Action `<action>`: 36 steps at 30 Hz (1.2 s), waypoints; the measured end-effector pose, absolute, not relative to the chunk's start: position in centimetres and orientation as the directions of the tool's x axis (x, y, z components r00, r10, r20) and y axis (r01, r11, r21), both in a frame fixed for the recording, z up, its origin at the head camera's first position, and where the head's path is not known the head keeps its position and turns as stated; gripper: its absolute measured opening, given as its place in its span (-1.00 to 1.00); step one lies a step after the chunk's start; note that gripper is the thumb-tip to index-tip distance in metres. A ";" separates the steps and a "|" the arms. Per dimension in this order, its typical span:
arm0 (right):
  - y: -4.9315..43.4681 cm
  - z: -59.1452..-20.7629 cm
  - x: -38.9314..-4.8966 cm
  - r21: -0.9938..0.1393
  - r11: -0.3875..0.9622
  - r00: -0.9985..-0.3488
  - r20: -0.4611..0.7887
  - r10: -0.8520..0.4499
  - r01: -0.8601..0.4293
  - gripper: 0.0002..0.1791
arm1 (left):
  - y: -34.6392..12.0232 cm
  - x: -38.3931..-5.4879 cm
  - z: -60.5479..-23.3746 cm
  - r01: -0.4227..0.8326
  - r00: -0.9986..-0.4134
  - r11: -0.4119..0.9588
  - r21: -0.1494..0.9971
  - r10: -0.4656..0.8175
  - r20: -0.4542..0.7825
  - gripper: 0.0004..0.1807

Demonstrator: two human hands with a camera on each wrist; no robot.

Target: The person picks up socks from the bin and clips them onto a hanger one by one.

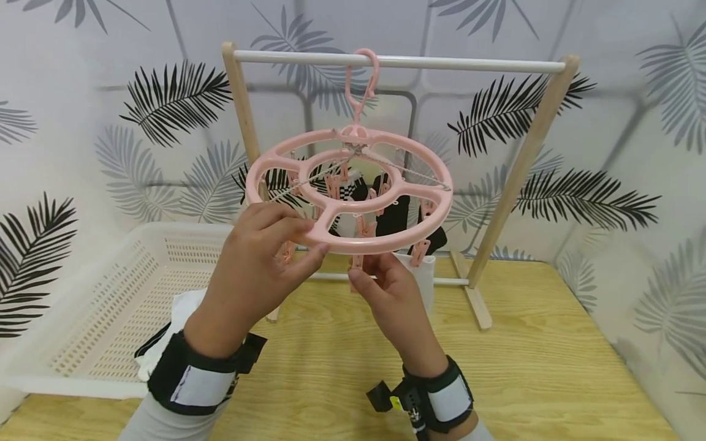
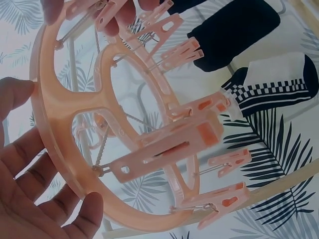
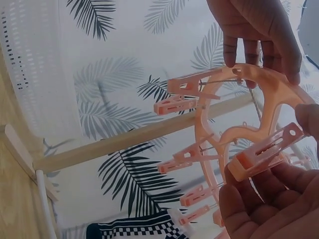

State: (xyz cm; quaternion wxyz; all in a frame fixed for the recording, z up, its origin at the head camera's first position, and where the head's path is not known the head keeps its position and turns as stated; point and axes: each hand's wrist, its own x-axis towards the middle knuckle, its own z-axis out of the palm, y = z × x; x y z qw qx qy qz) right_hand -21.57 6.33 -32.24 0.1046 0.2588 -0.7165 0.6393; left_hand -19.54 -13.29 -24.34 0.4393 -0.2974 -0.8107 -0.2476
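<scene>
A pink round clip hanger (image 1: 386, 246) hangs by its hook from a white bar, its ring tilted toward me. My left hand (image 1: 254, 269) grips the ring's front-left rim, thumb below and fingers over the top. Under the front rim, my right hand (image 1: 394, 294) holds a pink clothespin (image 3: 264, 152) between thumb and fingers; nothing shows in its jaws. Other clothespins (image 2: 229, 162) dangle around the ring. A checkered sock (image 2: 274, 89) and a black sock (image 2: 239, 32) hang from the far side. White fabric (image 1: 425, 278) hangs behind my right hand.
The drying rack has wooden posts (image 1: 513, 171) and a white top bar (image 1: 469, 62). On the left of the wooden table (image 1: 529, 349) sits a white plastic basket (image 1: 83, 387) with white cloth (image 1: 184, 306) and something black inside. A leaf-patterned backdrop (image 1: 607, 135) stands behind.
</scene>
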 end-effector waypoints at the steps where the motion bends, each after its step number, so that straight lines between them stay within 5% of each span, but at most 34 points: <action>1: 6.3 -32.3 -21.6 -0.863 0.047 -0.844 0.480 -0.237 -0.504 -0.65 | -13.2 -19.5 -24.4 0.695 -0.443 0.705 0.141 0.266 0.856 -0.70; 20: 7.0 -32.0 -21.6 -0.858 -0.066 -0.822 0.508 -0.259 -0.509 -0.79 | -12.9 -20.1 -25.3 0.692 -0.475 0.701 0.170 0.266 0.839 -0.68; 36: 7.7 -32.0 -21.8 -0.875 -0.018 -0.847 0.473 -0.241 -0.483 -0.70 | -14.2 -21.6 -26.4 0.691 -0.443 0.672 0.266 0.103 0.890 -0.75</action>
